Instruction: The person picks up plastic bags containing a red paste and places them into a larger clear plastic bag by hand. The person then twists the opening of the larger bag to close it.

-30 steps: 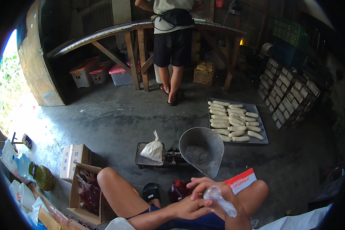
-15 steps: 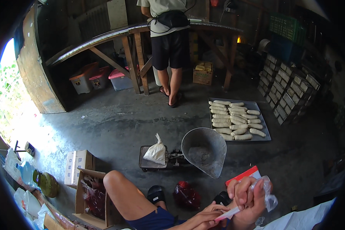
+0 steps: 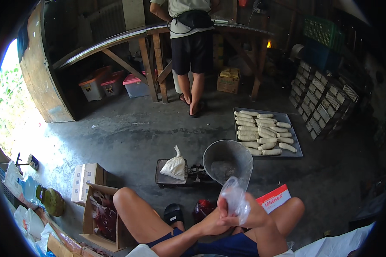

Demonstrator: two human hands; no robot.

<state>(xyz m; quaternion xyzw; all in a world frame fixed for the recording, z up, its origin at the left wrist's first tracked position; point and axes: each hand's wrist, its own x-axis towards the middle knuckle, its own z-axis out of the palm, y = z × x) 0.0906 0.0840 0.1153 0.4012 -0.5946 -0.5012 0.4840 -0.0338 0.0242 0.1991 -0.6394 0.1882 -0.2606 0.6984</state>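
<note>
2 hands [image 3: 233,216] around clear plastic bag [image 3: 236,200]

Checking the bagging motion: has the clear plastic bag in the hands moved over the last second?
Yes. The clear plastic bag shifted right, then back up-left, now just below the metal scale bowl.

At twelve o'clock I see the standing person [image 3: 192,47] cut off above the chest; my right hand [image 3: 255,216] hides behind the plastic bag [image 3: 236,201].
</note>
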